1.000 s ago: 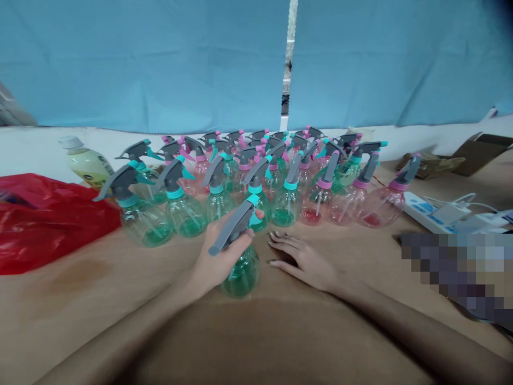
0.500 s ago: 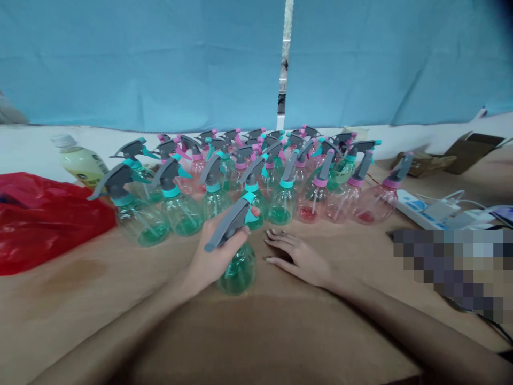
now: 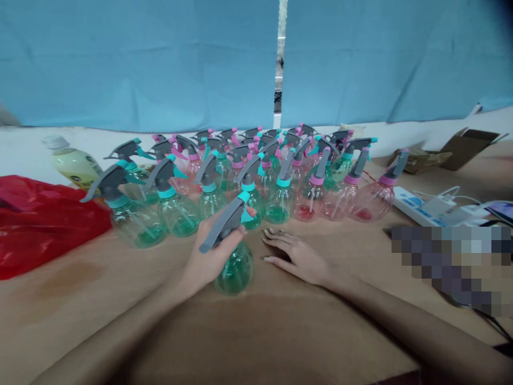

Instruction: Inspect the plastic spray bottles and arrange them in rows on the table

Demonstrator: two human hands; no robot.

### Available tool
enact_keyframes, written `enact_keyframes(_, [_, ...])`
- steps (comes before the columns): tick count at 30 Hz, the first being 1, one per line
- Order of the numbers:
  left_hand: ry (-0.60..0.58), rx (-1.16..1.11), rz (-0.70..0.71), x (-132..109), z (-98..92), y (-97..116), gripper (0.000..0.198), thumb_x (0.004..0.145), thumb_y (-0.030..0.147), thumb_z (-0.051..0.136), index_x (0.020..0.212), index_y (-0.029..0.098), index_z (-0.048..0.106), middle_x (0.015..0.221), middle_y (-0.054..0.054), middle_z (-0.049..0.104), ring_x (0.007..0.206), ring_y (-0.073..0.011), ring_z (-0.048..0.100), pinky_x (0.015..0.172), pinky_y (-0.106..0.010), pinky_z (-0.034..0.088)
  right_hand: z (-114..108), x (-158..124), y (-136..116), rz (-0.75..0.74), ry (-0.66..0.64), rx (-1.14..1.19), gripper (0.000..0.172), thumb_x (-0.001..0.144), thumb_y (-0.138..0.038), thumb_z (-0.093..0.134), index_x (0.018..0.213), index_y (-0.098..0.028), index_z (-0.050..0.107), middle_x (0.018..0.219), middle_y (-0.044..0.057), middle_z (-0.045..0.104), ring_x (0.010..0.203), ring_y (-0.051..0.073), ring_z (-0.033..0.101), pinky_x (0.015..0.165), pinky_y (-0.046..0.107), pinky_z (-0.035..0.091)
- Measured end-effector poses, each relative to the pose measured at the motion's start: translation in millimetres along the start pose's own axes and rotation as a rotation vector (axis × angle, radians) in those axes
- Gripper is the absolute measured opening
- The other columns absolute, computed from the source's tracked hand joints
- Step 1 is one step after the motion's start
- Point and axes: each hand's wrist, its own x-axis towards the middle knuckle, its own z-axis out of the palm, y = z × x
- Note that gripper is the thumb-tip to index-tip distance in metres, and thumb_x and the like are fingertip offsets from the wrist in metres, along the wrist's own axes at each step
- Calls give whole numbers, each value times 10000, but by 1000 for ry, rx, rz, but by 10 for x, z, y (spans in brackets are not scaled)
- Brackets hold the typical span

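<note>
My left hand (image 3: 214, 248) is wrapped round the neck of a green spray bottle (image 3: 235, 272) with a grey trigger head and teal collar. The bottle stands upright on the wooden table (image 3: 256, 331), with green liquid or tint low in it. To its right, my right hand (image 3: 298, 256) rests on the tabletop, fingers stretched out and holding nothing. Behind both hands stand rows of similar spray bottles. In the front row, a green bottle (image 3: 279, 206) with a teal collar is close to my right fingertips, and a pink bottle (image 3: 308, 206) stands beside it.
A red plastic bag (image 3: 52, 224) and a white-capped bottle (image 3: 74, 163) are on the left. To the right lie a white power strip (image 3: 417, 206) with cables and a brown cardboard box (image 3: 468, 147). A blue cloth (image 3: 160, 64) hangs behind.
The whole view has shifted slightly, so most things appear a little further left. Both hands keep their poses, the left still on the spray bottle.
</note>
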Motion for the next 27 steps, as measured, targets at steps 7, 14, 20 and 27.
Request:
enact_keyframes(7, [-7, 14, 65, 16, -27, -54, 243, 793, 244, 508, 999, 273, 634, 639, 47, 530, 548, -127, 497, 532, -249, 385, 24, -8, 33, -11, 22, 33, 518, 891, -495, 439, 1314, -198, 474, 1380, 84, 468, 1310, 221, 374, 1096, 447, 296])
enact_keyframes(14, [-9, -28, 62, 20, -24, -95, 126, 771, 234, 514, 851, 217, 609, 746, 14, 581, 664, -143, 518, 656, -283, 412, 35, -14, 35, 0, 10, 22, 526, 890, -493, 445, 1313, -182, 473, 1385, 81, 464, 1312, 207, 371, 1099, 418, 299])
enact_keyframes(20, [-6, -24, 49, 18, -35, -68, 96, 756, 242, 506, 789, 222, 594, 747, 7, 594, 696, -156, 540, 666, -293, 426, 29, -12, 28, -8, 23, 45, 513, 891, -488, 447, 1318, -206, 467, 1380, 81, 469, 1306, 220, 381, 1092, 449, 302])
enact_keyframes(27, [8, -35, 28, 7, -10, -86, 283, 773, 250, 511, 1029, 264, 631, 742, 12, 600, 621, -145, 544, 611, -273, 456, 29, -12, 26, -5, 28, 48, 512, 887, -497, 449, 1319, -222, 467, 1379, 78, 468, 1303, 232, 384, 1081, 475, 312])
